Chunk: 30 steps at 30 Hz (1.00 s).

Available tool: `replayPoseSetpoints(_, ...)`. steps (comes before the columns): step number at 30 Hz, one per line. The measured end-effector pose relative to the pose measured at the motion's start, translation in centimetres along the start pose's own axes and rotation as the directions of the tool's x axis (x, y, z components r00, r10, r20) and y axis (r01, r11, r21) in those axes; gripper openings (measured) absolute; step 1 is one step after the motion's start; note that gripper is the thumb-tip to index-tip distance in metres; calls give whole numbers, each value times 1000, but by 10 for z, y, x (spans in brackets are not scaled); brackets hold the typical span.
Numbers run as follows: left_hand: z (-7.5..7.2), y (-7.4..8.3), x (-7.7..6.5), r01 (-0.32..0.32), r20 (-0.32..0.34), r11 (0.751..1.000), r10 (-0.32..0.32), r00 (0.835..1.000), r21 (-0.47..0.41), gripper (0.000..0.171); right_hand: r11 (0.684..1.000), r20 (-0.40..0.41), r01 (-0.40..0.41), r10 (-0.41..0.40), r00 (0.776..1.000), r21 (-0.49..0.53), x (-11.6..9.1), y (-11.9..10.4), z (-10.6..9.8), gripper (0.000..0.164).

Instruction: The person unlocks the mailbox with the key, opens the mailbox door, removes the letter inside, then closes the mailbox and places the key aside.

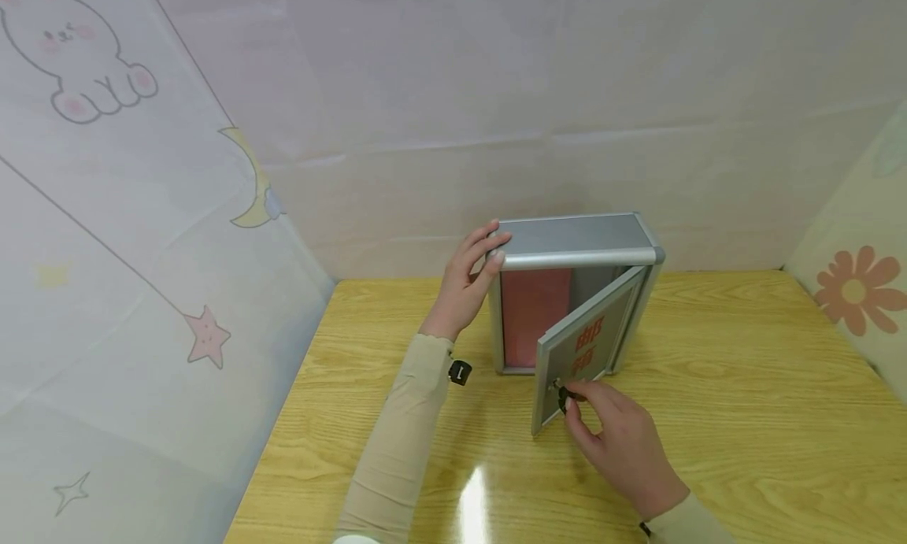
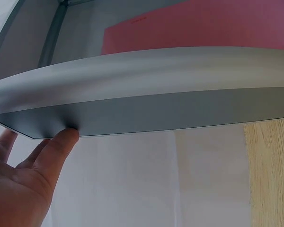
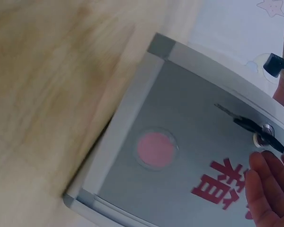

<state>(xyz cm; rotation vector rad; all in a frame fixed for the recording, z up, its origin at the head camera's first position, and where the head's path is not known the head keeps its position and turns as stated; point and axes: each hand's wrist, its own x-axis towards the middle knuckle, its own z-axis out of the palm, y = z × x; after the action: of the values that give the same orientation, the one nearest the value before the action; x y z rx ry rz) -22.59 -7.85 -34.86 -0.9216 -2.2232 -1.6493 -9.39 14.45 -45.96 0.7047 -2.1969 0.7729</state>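
Observation:
A grey metal mailbox (image 1: 577, 235) with silver edges stands upright on the table. Its front door (image 1: 612, 320), lettered in red, is swung partly outward. Through the gap shows a flat red sheet (image 1: 534, 316) inside. My left hand (image 1: 464, 280) holds the mailbox at its top left corner, the thumb against the edge in the left wrist view. With thumb and fingers, my right hand (image 1: 623, 442) pinches a black-headed key (image 1: 564, 398) at the door's lock. A second key (image 3: 227, 111) hangs beside the lock (image 3: 262, 135) in the right wrist view.
The wooden table (image 1: 744, 418) extends on both sides of the mailbox. Behind it is a pale fabric backdrop (image 1: 425, 95). Printed cloth walls (image 1: 127, 253) border the left and right. A round pink window (image 3: 156, 149) is set in the door.

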Motion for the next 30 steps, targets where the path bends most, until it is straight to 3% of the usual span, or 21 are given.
replayPoseSetpoints(4, 0, 0, 0, 2, -2, 1000, -2, 1000, 0, 37, 996, -158, 81, -84, 984, -21, 17, -4, -9, 32)
replayPoseSetpoints(8, 0, 0, 1, -1, -4, 1000, 1, 1000, -4, 36, 983, -355, 183, -171, 919, 1, 46, -9, -19, 34)
replayPoseSetpoints(10, 0, 0, 1, -2, -6, 1000, 2, 1000, -8, 36, 978, -386, 208, -188, 903, 10, 59, -10, -24, 35)
replayPoseSetpoints(12, 1, 0, 0, 0, -7, 1000, 0, 1000, -8, 36, 977, -367, 212, -193, 910, 13, 70, -11, -27, 38)
replayPoseSetpoints(14, 1, 0, 0, 2, -7, 1000, -2, 1000, -6, 36, 980, -312, 199, -187, 932, 9, 77, -11, -28, 42)
replayPoseSetpoints(16, 1, 0, 0, 0, -7, 1000, 0, 1000, -4, 36, 984, -244, 178, -173, 954, -2, 81, -10, -27, 47)
replayPoseSetpoints(20, 2, -1, 0, -13, -10, 1000, 12, 1000, -4, 36, 989, -146, 144, -145, 979, -20, 83, -7, -23, 54)
replayPoseSetpoints(24, 2, -1, 0, -24, -17, 1000, 24, 1000, -2, 36, 992, -89, 118, -121, 989, -37, 83, -4, -20, 56)
replayPoseSetpoints(30, 1, -1, 0, -25, -19, 1000, 25, 1000, -3, 36, 993, -67, 108, -111, 992, -51, 83, -3, -18, 57)
